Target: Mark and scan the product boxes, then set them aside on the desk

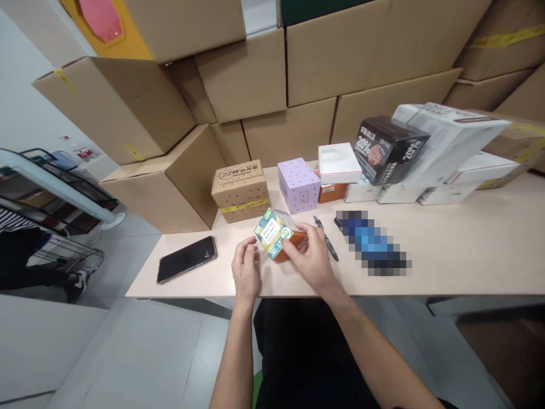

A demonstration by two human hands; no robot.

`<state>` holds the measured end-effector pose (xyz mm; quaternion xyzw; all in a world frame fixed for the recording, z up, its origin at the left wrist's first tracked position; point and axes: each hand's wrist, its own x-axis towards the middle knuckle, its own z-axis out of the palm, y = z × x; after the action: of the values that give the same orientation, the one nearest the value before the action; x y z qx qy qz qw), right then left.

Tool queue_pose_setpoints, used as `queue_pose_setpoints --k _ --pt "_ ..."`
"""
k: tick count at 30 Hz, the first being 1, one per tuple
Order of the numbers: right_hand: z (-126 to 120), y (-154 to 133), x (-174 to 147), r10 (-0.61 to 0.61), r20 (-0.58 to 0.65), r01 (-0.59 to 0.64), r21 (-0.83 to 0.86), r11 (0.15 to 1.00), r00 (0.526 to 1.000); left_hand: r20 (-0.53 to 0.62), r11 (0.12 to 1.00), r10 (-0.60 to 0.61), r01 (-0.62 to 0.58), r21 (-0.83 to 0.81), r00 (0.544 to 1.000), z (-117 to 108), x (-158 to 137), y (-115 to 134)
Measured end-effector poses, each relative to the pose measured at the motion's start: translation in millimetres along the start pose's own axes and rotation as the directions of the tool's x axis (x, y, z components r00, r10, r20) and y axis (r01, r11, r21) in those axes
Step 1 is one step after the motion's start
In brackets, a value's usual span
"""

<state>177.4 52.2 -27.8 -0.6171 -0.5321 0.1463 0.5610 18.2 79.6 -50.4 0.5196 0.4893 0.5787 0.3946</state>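
Note:
Tilted above the table's front part is a small printed box (271,234) with a teal, yellow and white face and an orange side. My right hand (313,255) grips it from the right, thumb on the printed face. Just left of the box, my left hand (246,267) has its fingers curled upward and apart, holding nothing; whether a fingertip touches the box is unclear. Behind the hands stand a brown carton with yellow tape (240,190) and a purple dotted box (299,184). Close to my right hand lies a black pen (327,238).
A phone (187,259) lies at the table's left, a pixelated object (372,243) at the right. White boxes (451,142) and a black box (389,149) are stacked behind it. Large cardboard cartons (242,74) wall the back. A person's leg (38,275) shows at far left.

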Motion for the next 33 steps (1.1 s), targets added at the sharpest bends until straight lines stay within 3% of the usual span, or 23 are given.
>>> queue_pose_setpoints --k 2,4,13,22,25,28,30,33 --pt "-5 6 3 0.102 0.044 -0.105 0.085 0.991 0.994 -0.004 1.0 -0.004 0.004 -0.015 1.0 0 1 -3" --pt "-8 9 3 0.115 0.064 -0.119 0.074 0.99 0.991 0.013 0.999 -0.012 0.012 -0.032 1.0 0 2 -4" --pt "-12 3 0 0.003 0.081 0.01 -0.163 0.987 0.997 0.143 1.0 -0.026 0.027 -0.004 0.989 1 1 5" --pt "-26 2 -1 -0.089 0.105 0.118 -0.314 0.942 0.99 0.201 0.997 0.034 -0.048 0.066 0.979 5 -3 13" --pt "-37 5 5 -0.039 0.048 0.056 -0.451 0.891 0.998 0.19 0.996 0.041 -0.054 0.064 0.981 5 -3 10" --pt "-46 10 13 0.053 0.048 -0.008 -0.661 0.751 0.997 0.191 0.994 0.067 -0.083 0.076 0.979 4 -3 9" --pt "-51 14 16 0.156 0.086 -0.043 -0.735 0.677 0.984 0.216 0.986 0.121 -0.143 0.091 0.969 3 -4 10" --pt "-55 21 19 0.26 0.117 -0.089 -0.744 0.662 0.958 0.277 0.954 0.23 -0.272 0.124 0.933 2 -5 14"
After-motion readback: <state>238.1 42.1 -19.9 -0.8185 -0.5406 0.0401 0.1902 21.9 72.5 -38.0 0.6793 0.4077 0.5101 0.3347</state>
